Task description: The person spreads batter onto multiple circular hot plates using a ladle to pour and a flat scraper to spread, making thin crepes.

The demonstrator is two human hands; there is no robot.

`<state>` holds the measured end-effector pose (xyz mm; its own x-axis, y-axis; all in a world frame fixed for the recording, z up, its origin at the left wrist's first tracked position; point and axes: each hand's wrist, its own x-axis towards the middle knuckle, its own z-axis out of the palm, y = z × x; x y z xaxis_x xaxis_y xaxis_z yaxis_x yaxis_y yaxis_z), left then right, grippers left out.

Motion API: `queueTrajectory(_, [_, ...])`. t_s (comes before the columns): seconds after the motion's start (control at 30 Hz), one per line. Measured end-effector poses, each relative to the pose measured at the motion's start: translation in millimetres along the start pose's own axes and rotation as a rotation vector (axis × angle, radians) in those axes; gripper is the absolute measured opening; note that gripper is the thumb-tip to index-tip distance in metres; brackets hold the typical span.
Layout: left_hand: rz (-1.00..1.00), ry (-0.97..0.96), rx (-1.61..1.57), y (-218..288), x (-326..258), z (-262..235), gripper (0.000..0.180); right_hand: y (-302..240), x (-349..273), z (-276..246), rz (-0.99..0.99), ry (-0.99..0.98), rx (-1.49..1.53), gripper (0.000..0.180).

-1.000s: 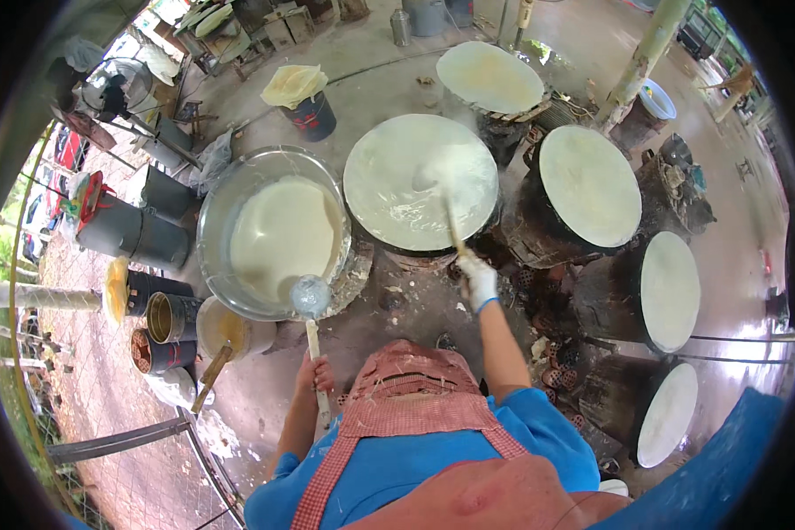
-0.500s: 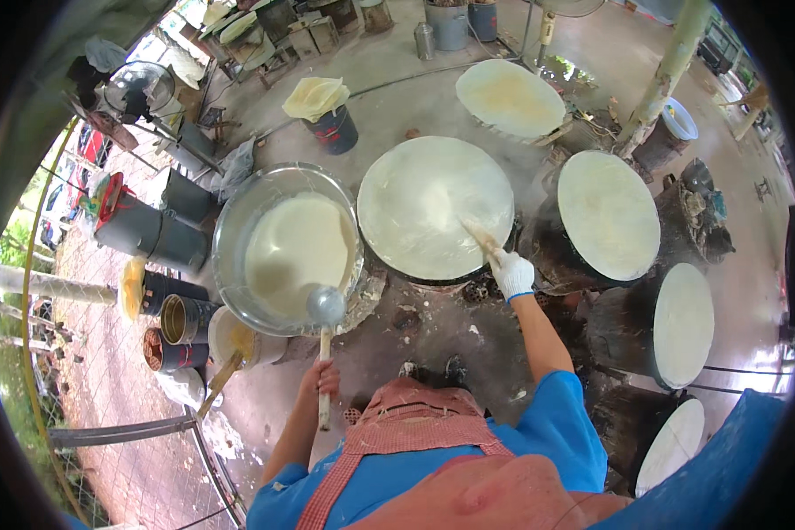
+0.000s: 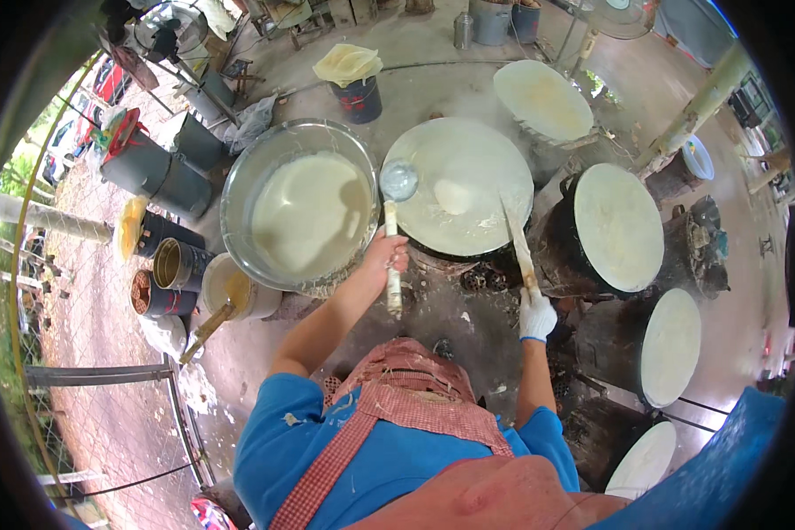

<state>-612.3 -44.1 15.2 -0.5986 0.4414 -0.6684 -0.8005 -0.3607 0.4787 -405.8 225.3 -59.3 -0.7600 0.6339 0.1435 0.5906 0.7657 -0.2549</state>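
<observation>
Outdoor griddles; left hand (image 3: 387, 256) gripping ladle (image 3: 394, 212) (right hand (image 3: 536, 315) round spatula (image 3: 517, 237)).

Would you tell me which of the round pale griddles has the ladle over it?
The griddle right beside the batter bowl: the ladle in the left hand hangs over its left edge; the others have nothing above them.

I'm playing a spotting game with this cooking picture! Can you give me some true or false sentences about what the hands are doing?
1. The left hand holds a ladle. True.
2. The right hand is bare. False: it wears a white glove.
3. The big metal basin is empty. False: it holds pale batter.
4. The right hand holds a flat stick reaching over a round steaming plate. True.
5. The ladle sits inside the basin. False: its bowl is over the round plate's edge.
</observation>
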Motion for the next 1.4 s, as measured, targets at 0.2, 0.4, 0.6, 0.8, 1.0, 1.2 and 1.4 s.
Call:
queueTrajectory(0.2, [0.048,0.022,0.105,-45,30,31,0.018,-70,-67,33,0.026,-0.179,0.043,0.034])
queueTrajectory(0.4, [-0.079,-0.079,0.087,-35,-45,-48,0.016,-61,-112,-5,-0.191,0.108,0.141,0.025])
queueTrajectory(0.6, [-0.626,-0.357,-0.396,-30,-65,-46,0.011,-67,-136,-20,-0.051,0.212,0.352,0.046])
queueTrajectory(0.8, [-0.691,-0.408,-0.449,-53,-90,-36,0.022,-41,-162,-28,0.157,-0.021,0.630,0.039])
queueTrajectory(1.0, [-0.835,-0.332,-0.422,-127,-78,-13,0.022,52,-168,-50,0.563,-0.124,0.797,0.043])
queueTrajectory(1.2, [-0.900,-0.270,-0.436,-174,-62,45,0.023,177,-180,-46,0.794,0.130,1.048,0.033])
queueTrajectory(1.4, [-1.037,-0.299,-0.189,-187,-2,102,0.024,191,-185,-59,0.938,0.191,0.878,0.041])
